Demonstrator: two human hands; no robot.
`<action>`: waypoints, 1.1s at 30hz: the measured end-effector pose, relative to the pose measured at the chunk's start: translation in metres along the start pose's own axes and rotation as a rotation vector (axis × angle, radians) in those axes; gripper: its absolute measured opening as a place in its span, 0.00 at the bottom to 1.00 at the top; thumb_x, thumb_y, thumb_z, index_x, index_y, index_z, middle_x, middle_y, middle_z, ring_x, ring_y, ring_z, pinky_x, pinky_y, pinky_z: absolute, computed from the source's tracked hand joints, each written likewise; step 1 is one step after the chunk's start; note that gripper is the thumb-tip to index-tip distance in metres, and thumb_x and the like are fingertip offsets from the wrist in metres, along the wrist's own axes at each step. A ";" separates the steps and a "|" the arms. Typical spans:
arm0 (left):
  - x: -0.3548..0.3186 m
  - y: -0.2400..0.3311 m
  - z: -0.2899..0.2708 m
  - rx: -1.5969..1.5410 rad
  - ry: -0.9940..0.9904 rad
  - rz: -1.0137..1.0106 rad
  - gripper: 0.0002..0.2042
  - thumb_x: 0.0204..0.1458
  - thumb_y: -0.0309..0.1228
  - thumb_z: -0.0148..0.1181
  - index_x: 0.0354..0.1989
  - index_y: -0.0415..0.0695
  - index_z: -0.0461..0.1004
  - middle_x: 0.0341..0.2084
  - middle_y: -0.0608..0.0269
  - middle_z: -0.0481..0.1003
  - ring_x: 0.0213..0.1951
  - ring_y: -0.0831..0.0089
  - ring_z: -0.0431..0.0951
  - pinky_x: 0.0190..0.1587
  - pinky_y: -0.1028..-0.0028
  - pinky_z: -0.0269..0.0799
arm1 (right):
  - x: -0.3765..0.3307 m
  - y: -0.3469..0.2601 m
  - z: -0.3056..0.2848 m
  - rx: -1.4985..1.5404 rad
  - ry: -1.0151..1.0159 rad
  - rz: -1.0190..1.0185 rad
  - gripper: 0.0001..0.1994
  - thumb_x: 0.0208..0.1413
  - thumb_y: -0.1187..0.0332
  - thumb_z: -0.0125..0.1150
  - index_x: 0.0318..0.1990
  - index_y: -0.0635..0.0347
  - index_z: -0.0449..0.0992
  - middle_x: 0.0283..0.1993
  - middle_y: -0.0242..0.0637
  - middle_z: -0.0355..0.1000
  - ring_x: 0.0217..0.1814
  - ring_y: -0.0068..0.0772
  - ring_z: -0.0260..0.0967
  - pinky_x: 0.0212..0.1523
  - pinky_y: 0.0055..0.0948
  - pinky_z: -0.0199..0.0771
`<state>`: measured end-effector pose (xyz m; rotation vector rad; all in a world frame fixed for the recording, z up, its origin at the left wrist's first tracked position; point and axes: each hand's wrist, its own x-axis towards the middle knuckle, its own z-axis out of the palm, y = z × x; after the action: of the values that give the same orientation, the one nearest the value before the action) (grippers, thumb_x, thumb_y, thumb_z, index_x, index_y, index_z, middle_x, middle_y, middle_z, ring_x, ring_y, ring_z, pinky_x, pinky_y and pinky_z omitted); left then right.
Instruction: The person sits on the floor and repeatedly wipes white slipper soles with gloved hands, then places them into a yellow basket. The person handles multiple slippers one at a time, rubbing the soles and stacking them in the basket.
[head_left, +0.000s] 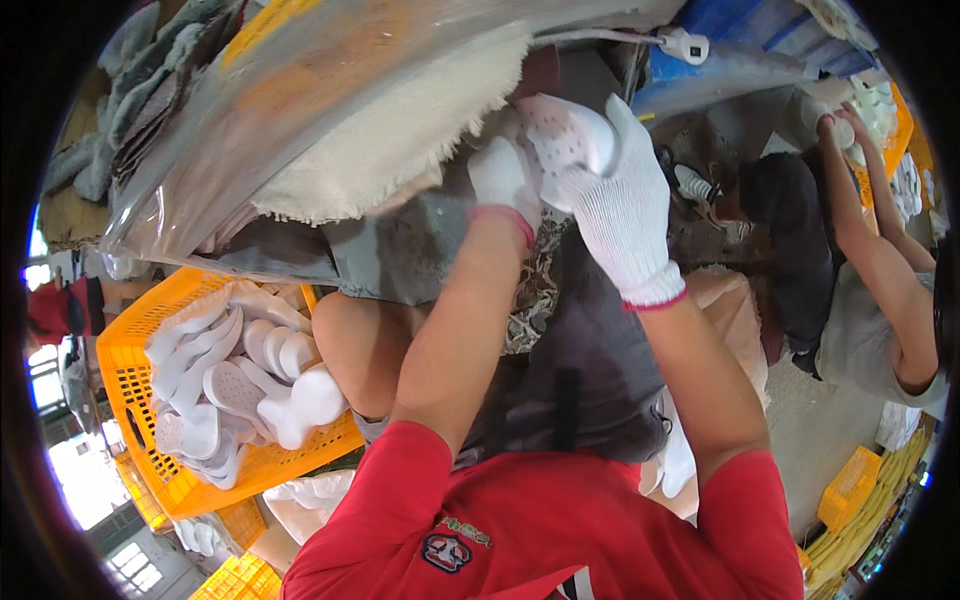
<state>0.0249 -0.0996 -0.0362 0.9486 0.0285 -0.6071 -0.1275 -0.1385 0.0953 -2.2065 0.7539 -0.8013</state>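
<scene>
A white perforated insole (562,135) with a curved, cupped end is between my hands at the upper middle. My right hand (622,195), in a white knit glove with a red cuff, grips its right side, thumb raised along the edge. My left hand (500,172), gloved the same way, is closed at the insole's left side; its fingertips are partly hidden and blurred. Just left of that hand lies a frayed cream cloth (390,140) on a plastic-covered surface.
An orange basket (135,350) heaped with white insoles (235,385) stands at my left. At the right, another person in white gloves (815,110) works beside another orange basket (900,125). Scraps (532,305) lie below my hands. A white cable end (684,46) hangs above.
</scene>
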 end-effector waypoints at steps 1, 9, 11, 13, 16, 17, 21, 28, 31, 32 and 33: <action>0.005 -0.005 -0.009 -0.038 0.029 -0.090 0.19 0.75 0.41 0.56 0.65 0.41 0.76 0.57 0.57 0.81 0.57 0.62 0.82 0.59 0.61 0.79 | 0.004 -0.001 0.004 -0.003 0.020 -0.023 0.41 0.54 0.64 0.73 0.75 0.73 0.68 0.70 0.63 0.75 0.72 0.57 0.75 0.71 0.41 0.76; -0.041 0.046 -0.076 1.428 0.013 0.043 0.37 0.67 0.62 0.59 0.76 0.51 0.67 0.60 0.45 0.82 0.56 0.52 0.86 0.51 0.51 0.82 | 0.046 0.009 0.035 0.037 -0.004 0.013 0.36 0.54 0.54 0.73 0.62 0.78 0.79 0.48 0.66 0.84 0.56 0.63 0.84 0.58 0.45 0.84; -0.066 0.055 -0.077 1.614 0.112 0.042 0.43 0.62 0.66 0.62 0.74 0.44 0.69 0.61 0.37 0.79 0.59 0.45 0.82 0.57 0.51 0.79 | 0.051 0.014 0.036 0.013 -0.087 0.031 0.32 0.55 0.55 0.73 0.58 0.78 0.81 0.47 0.65 0.84 0.54 0.64 0.84 0.57 0.45 0.85; -0.083 0.062 -0.077 1.434 0.237 0.059 0.46 0.60 0.68 0.64 0.71 0.37 0.72 0.64 0.32 0.76 0.65 0.41 0.78 0.65 0.53 0.75 | 0.052 0.021 0.040 0.031 -0.063 -0.165 0.24 0.58 0.57 0.72 0.50 0.74 0.84 0.47 0.62 0.84 0.50 0.64 0.83 0.52 0.45 0.85; -0.095 0.069 -0.077 1.389 0.157 0.132 0.43 0.62 0.62 0.67 0.71 0.34 0.72 0.65 0.36 0.76 0.64 0.45 0.80 0.67 0.58 0.73 | 0.053 0.037 0.055 -0.237 -0.041 -0.475 0.17 0.61 0.60 0.70 0.46 0.67 0.85 0.46 0.55 0.84 0.47 0.62 0.83 0.48 0.45 0.84; -0.097 0.072 -0.078 1.204 0.050 0.090 0.40 0.64 0.59 0.67 0.70 0.33 0.73 0.62 0.41 0.78 0.61 0.53 0.80 0.66 0.62 0.74 | 0.057 0.045 0.062 -0.031 -0.029 -0.403 0.15 0.61 0.61 0.69 0.45 0.65 0.86 0.45 0.53 0.84 0.46 0.61 0.83 0.46 0.45 0.84; -0.113 0.068 -0.067 0.784 -0.243 0.036 0.27 0.70 0.47 0.69 0.63 0.33 0.81 0.49 0.59 0.86 0.51 0.75 0.81 0.58 0.73 0.76 | 0.062 0.060 0.078 -0.113 -0.097 -0.361 0.13 0.61 0.61 0.69 0.44 0.62 0.86 0.45 0.52 0.84 0.46 0.60 0.82 0.47 0.45 0.82; -0.078 0.026 -0.005 0.292 -0.057 -0.039 0.21 0.71 0.43 0.68 0.61 0.37 0.80 0.49 0.67 0.84 0.48 0.75 0.82 0.54 0.72 0.79 | 0.011 -0.041 -0.017 0.075 -0.451 0.014 0.32 0.45 0.57 0.81 0.59 0.60 0.83 0.59 0.51 0.81 0.62 0.62 0.79 0.63 0.51 0.79; -0.050 0.025 -0.015 0.081 -0.248 0.196 0.19 0.71 0.39 0.67 0.62 0.37 0.79 0.46 0.66 0.83 0.47 0.74 0.83 0.53 0.70 0.80 | -0.025 -0.051 -0.057 -0.502 -0.670 -0.588 0.31 0.48 0.66 0.78 0.63 0.60 0.81 0.69 0.49 0.77 0.78 0.60 0.67 0.76 0.60 0.65; -0.053 0.025 -0.023 0.053 -0.209 -0.042 0.18 0.72 0.37 0.65 0.62 0.37 0.79 0.47 0.65 0.84 0.48 0.72 0.84 0.54 0.68 0.81 | -0.036 -0.042 -0.064 -0.562 -0.646 -0.681 0.26 0.52 0.69 0.74 0.61 0.56 0.83 0.66 0.46 0.79 0.76 0.62 0.68 0.74 0.66 0.65; -0.054 0.028 -0.034 -0.094 -0.199 -0.361 0.17 0.73 0.35 0.63 0.62 0.37 0.79 0.48 0.63 0.84 0.48 0.69 0.85 0.55 0.66 0.82 | -0.034 -0.027 -0.060 -0.605 -0.591 -0.698 0.24 0.52 0.70 0.73 0.60 0.55 0.84 0.64 0.46 0.80 0.73 0.62 0.71 0.71 0.65 0.67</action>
<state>0.0013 -0.0359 -0.0200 0.7933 0.0507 -1.0228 -0.1845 -0.1218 0.1396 -3.0961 -0.1201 -0.1604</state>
